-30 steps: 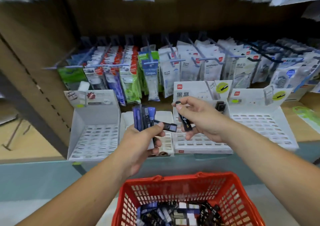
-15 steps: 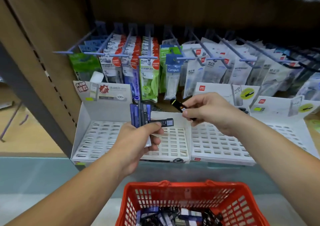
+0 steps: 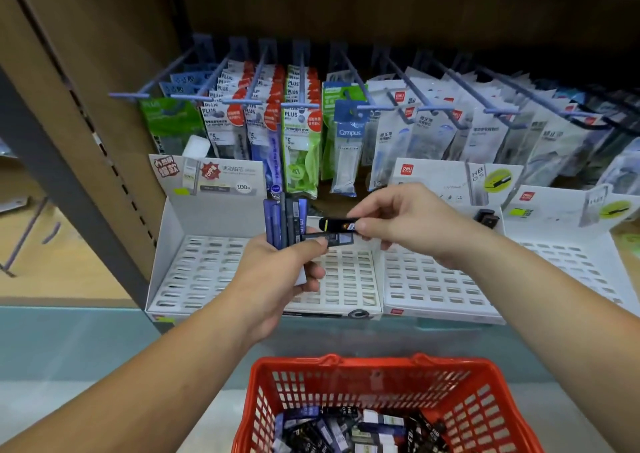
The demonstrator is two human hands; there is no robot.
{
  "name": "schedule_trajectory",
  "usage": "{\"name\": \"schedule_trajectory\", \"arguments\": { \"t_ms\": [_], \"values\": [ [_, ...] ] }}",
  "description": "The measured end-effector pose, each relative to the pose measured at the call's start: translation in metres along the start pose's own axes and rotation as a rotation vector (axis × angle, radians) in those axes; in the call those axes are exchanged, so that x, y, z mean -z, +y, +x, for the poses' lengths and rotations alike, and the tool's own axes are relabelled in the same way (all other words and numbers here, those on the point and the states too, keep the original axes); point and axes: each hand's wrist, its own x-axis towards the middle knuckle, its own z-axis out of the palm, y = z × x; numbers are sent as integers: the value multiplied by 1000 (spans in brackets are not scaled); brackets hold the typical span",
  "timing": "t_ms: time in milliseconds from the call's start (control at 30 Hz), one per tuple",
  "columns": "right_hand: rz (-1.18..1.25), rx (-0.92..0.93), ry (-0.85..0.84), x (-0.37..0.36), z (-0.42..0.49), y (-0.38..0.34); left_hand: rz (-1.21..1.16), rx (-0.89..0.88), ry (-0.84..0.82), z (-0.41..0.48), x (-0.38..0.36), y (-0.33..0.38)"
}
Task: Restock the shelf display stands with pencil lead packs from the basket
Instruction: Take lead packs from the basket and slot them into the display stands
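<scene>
One black pencil lead pack (image 3: pixel 337 224) lies sideways, pinched at its end between the thumb and fingertips of the right hand (image 3: pixel 408 224). Just left of it, the left hand (image 3: pixel 277 279) grips a bundle of blue and dark packs (image 3: pixel 285 222) upright, its thumb pressing another pack (image 3: pixel 330 239) across them. Beyond both hands sit white slotted display stands (image 3: pixel 207 272). Below the wrists, the red basket (image 3: pixel 346 380) holds more packs (image 3: pixel 346 428).
</scene>
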Motion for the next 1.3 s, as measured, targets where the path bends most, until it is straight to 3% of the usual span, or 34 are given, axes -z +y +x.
{"name": "schedule_trajectory", "arguments": {
  "t_ms": [167,300,567,833,1133,1300],
  "values": [
    [-169,77,-14,-2,-2,1,-4,-45,7,5,-1,1],
    [-74,101,-43,1,-2,2,22,-26,20,7,4,-5],
    [-30,117,124,6,14,13,42,41,40,9,4,-13],
    [-170,180,233,4,22,22,69,58,48,13,-4,-24],
    [-297,111,325,3,16,32,141,43,49,8,-4,-35],
    [-297,76,280,3,14,29,144,44,50,9,-5,-36]
  ]
}}
